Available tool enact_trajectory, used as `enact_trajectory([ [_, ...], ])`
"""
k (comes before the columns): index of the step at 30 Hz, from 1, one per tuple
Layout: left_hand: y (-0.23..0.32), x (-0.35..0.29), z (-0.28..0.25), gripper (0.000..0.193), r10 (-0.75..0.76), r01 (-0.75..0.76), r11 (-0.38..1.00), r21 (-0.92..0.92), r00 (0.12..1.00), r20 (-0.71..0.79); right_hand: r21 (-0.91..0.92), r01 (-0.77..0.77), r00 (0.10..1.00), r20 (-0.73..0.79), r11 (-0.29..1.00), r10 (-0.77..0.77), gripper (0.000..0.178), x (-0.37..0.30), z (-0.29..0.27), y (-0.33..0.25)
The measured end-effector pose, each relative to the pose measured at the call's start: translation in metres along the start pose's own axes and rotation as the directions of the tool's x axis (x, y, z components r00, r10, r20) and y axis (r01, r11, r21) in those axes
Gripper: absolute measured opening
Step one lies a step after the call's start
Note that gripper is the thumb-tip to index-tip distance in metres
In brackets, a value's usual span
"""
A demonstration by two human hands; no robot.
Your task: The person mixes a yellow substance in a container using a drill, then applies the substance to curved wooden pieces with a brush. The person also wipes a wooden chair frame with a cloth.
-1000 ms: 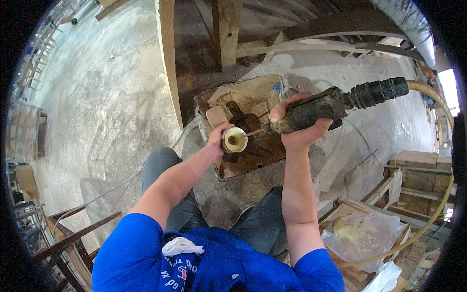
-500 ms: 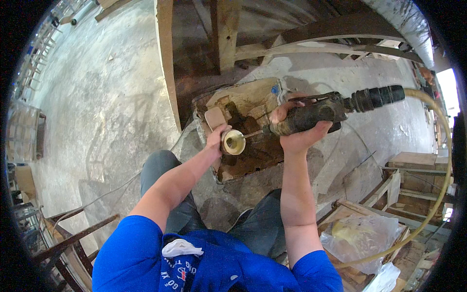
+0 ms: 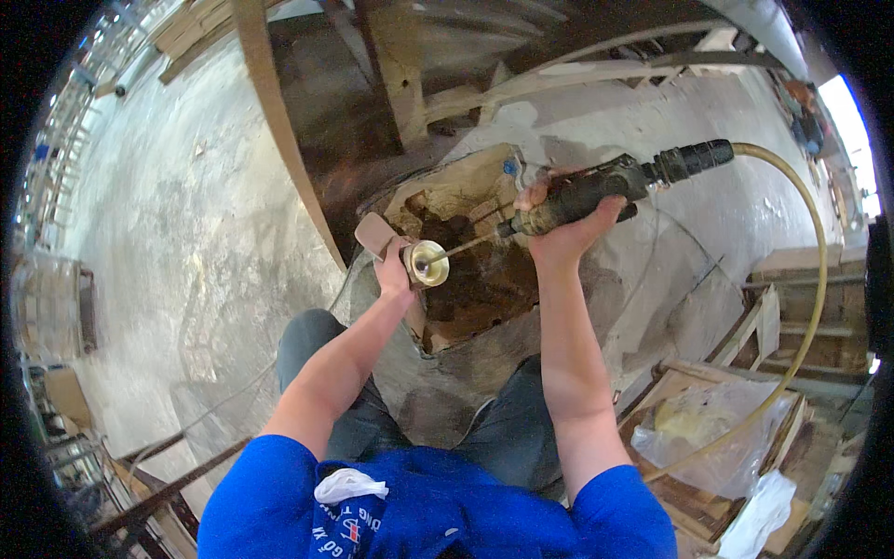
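Observation:
My left hand (image 3: 393,272) is closed around a pale, cup-shaped wooden piece (image 3: 440,275) with a round hollow mouth turned to the right. A flat brown tab (image 3: 374,235), rounded at the corners, sticks out above that hand; whether it joins the cup is hidden by the fingers. My right hand (image 3: 563,238) grips a dark, dusty pneumatic die grinder (image 3: 585,198), thumb and fingers wrapped over its body. From the grinder's nose a long thin shaft (image 3: 473,243) reaches into the cup's hollow; its tip is hidden inside.
Under my hands lies a worn, shallow box (image 3: 421,340) with brown dust inside. A yellowish hose (image 3: 812,219) curves from the grinder down the right side. Clear plastic bag (image 3: 712,433) and wooden crates sit at lower right. A large wooden frame (image 3: 289,140) stands ahead.
The cup-shaped piece and my left hand have shifted left, and the grinder slightly up. More of the shaft shows between grinder and cup. The whole view has turned a little.

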State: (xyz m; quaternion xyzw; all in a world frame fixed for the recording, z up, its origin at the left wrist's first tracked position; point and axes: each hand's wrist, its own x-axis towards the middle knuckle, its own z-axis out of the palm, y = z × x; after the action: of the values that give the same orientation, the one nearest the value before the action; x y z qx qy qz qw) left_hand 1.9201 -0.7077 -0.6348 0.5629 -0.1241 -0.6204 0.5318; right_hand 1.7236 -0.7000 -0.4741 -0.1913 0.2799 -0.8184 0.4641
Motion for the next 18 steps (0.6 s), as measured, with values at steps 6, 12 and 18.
enact_trajectory([
  [6, 0.002, 0.0, 0.001, 0.027, 0.063, -0.061, 0.998, 0.034, 0.995, -0.072, 0.044, 0.048, 0.992, -0.121, 0.998, -0.043, 0.067, 0.013, -0.009, 0.003],
  [12, -0.001, 0.003, 0.0, 0.026, 0.06, -0.061, 0.998, -0.023, 0.998, -0.012, 0.101, 0.089, 0.994, 0.061, 0.991, -0.095, 0.058, 0.015, -0.014, 0.005],
  [18, 0.003, -0.002, 0.004, 0.025, 0.032, -0.032, 0.999, 0.01, 0.999, -0.044, 0.142, 0.031, 0.999, 0.025, 0.989, -0.035, 0.054, 0.019, -0.023, 0.007],
])
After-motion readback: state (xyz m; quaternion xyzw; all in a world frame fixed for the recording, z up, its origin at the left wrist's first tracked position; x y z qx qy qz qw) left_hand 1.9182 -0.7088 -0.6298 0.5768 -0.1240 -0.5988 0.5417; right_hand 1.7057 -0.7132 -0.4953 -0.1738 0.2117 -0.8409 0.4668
